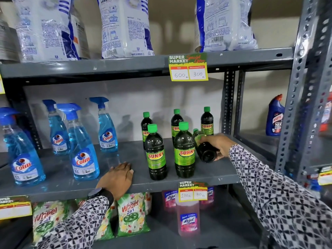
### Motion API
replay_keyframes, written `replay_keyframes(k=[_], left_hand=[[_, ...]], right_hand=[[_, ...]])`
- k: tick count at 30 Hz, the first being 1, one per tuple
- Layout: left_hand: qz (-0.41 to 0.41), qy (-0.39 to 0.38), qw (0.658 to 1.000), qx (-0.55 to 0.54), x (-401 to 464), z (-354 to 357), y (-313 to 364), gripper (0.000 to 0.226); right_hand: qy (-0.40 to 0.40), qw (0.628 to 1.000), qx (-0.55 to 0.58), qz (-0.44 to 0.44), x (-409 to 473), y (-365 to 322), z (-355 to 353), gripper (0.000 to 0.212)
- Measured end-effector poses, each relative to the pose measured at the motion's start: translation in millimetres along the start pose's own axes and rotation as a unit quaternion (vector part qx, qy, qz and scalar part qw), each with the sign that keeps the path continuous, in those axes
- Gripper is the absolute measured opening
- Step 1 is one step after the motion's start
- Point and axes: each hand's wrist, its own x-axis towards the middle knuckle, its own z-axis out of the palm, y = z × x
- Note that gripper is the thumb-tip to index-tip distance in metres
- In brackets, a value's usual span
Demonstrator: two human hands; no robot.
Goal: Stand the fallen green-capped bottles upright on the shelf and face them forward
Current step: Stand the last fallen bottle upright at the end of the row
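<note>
Bottle (206,150) lies tilted on the shelf (125,184) behind the front right upright one, right hand (218,143) clasped around its lower body. Full and smooth plastic, probably heavy and slippery; mid-body suits gripping. Left hand (117,177) rests flat, holding nothing.

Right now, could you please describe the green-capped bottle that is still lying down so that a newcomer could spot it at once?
Find the grey middle shelf under the yellow price tag, where dark green-capped bottles stand right of the blue spray bottles. At the right end of that group, the right hand grips the fallen bottle. It alone lies tilted, base towards the camera, while the front upright bottle and its neighbours stand.
</note>
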Motion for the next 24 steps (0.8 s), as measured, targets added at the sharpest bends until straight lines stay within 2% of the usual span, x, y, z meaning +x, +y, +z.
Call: replay_keyframes(k=[4,6,8,18,21,24], left_hand=[[-0.002,0.002,1.0,-0.004,-0.2,-0.5,1.1,0.053],[-0.003,0.003,1.0,-0.007,0.1,-1.3,1.3,0.054],[-0.003,0.003,1.0,-0.008,-0.3,-0.9,1.8,0.054],[-0.018,-0.014,1.0,-0.009,0.2,3.4,0.9,0.054],[-0.021,-0.014,1.0,-0.009,0.8,1.4,2.1,0.054],[-0.024,-0.015,1.0,-0.009,1.9,-0.6,3.2,0.055]], right_hand=[[0.066,0.987,0.103,-0.108,6.5,6.2,-8.6,0.046],[0.09,0.977,0.118,-0.15,11.1,18.2,-8.9,0.055],[0.097,0.973,0.115,-0.176,12.1,31.8,-8.1,0.056],[0.09,0.961,0.104,-0.24,2.4,66.3,6.6,0.071],[0.062,0.963,0.09,-0.246,5.1,64.8,5.0,0.065],[0.077,0.962,0.054,-0.256,7.6,64.9,4.0,0.059]])
